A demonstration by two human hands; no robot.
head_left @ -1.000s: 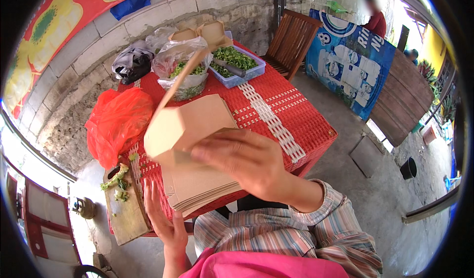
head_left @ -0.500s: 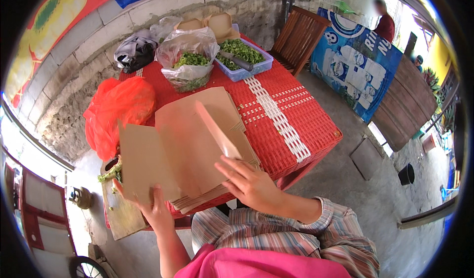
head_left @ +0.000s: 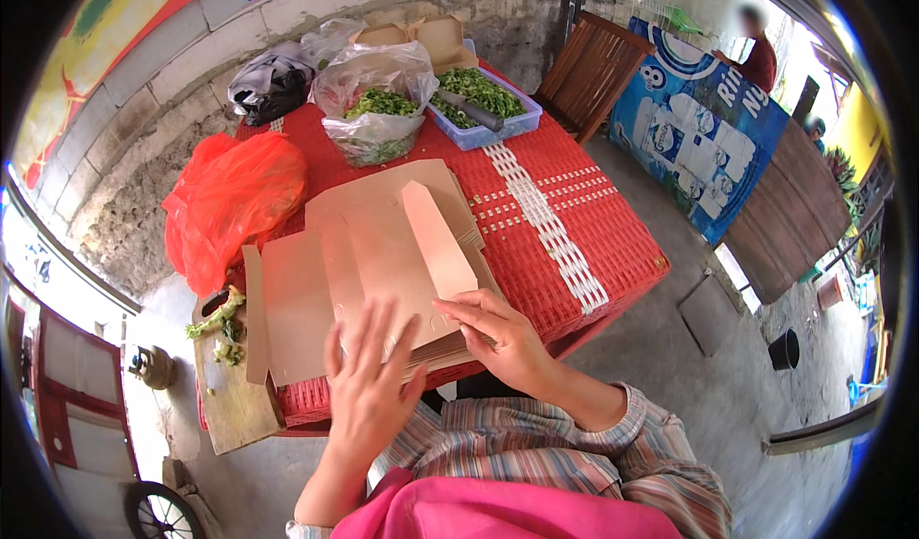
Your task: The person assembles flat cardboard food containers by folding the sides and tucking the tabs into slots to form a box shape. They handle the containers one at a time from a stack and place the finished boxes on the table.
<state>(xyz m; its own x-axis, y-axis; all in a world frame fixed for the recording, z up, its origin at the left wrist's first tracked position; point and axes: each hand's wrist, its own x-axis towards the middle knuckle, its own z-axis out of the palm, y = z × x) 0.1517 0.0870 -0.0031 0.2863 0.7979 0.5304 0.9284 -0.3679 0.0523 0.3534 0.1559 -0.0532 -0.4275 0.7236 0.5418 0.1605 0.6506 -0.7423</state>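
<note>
A flat brown cardboard box blank (head_left: 369,252) lies unfolded on a stack of similar sheets (head_left: 466,343) at the table's near side. One long flap (head_left: 437,237) stands up on its right, and another narrow flap (head_left: 256,319) rises at its left end. Over the blank's near edge is my left hand (head_left: 369,395), fingers spread, slightly blurred, holding nothing. My right hand (head_left: 512,343) is at the near end of the right flap, its fingers stretched toward the corner and fingertips touching the cardboard there. No firm grip shows.
On the red woven table (head_left: 593,242) stand a clear bag of chopped greens (head_left: 378,123) and a blue tray (head_left: 498,132) with greens and a knife (head_left: 469,110). A red plastic bag (head_left: 230,194) lies left, near a wooden cutting board (head_left: 235,410). A wooden chair (head_left: 593,70) stands behind.
My left hand has let go of the blank's left part and moved right, over the near edge. That part has come down flatter. My right hand stays near the right flap.
</note>
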